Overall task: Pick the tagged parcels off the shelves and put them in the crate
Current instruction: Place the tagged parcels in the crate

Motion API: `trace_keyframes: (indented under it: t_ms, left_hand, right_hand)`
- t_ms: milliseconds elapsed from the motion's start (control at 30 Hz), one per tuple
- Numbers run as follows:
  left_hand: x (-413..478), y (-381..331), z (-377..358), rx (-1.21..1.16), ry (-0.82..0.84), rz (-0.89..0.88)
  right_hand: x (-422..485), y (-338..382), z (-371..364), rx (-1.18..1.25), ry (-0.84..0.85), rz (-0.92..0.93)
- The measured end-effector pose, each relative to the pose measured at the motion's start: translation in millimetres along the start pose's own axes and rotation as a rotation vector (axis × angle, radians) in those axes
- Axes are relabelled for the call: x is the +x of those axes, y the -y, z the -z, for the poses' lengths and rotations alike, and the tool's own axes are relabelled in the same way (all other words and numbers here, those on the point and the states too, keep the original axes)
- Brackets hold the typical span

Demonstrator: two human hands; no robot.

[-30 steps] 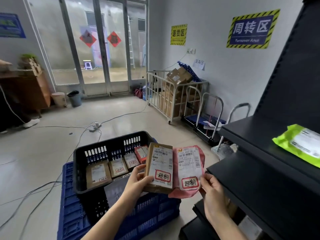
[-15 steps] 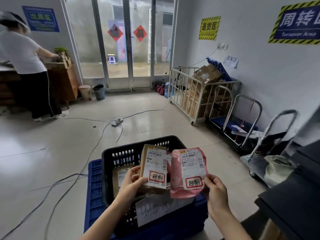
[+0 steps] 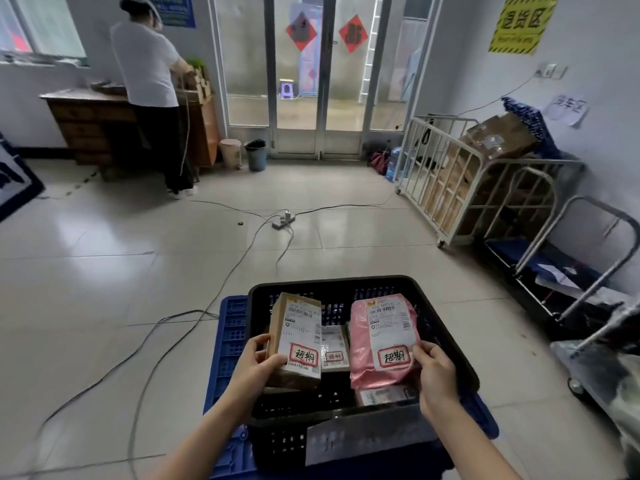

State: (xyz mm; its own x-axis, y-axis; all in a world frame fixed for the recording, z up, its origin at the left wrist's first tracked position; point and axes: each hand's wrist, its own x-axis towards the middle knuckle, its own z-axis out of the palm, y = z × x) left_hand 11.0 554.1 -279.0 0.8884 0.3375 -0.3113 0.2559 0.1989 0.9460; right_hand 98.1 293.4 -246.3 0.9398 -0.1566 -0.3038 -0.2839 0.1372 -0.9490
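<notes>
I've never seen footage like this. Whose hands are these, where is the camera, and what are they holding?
No machine here: a person wears one wide-angle camera on the head, looking forward and down at their own hands. The left hand grips a brown cardboard parcel; the right hand holds a pink bag parcel. Each bears a shipping label and a red-framed tag. Both are held over a black plastic crate, which sits on a blue crate on the tiled floor and holds other labelled parcels. Further off, a second person stands at a wooden desk.
</notes>
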Motion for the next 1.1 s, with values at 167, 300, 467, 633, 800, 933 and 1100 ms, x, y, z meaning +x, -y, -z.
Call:
trace_keyframes:
  t_ms: [167, 300, 467, 633, 800, 933, 1100]
  left_hand:
    - [45, 10, -9, 0.074, -0.062, 0.066]
    - [84, 30, -24, 0.136, -0.105, 0.144]
    - [131, 60, -52, 0.142, -0.13, 0.292]
    - [169, 81, -71, 0.184, -0.159, 0.356]
    - [192, 92, -86, 0.196, -0.147, 0.384]
    - [199, 99, -91, 0.192, -0.137, 0.396]
    - [203, 102, -96, 0.283, -0.099, 0.422]
  right_hand:
    - [61, -11, -24, -0.081, 0.043, -0.076]
    - [104, -28, -38, -0.19, 0.056, -0.138]
    - [165, -56, -55, -0.316, 0.072, -0.214]
    - [201, -74, -72, -0.366, 0.095, -0.263]
    - [218, -92, -75, -0.46, 0.099, -0.26]
    - [219, -103, -71, -0.645, 0.18, -0.172]
    - [219, -106, -66, -1.03, 0.266, 0.132]
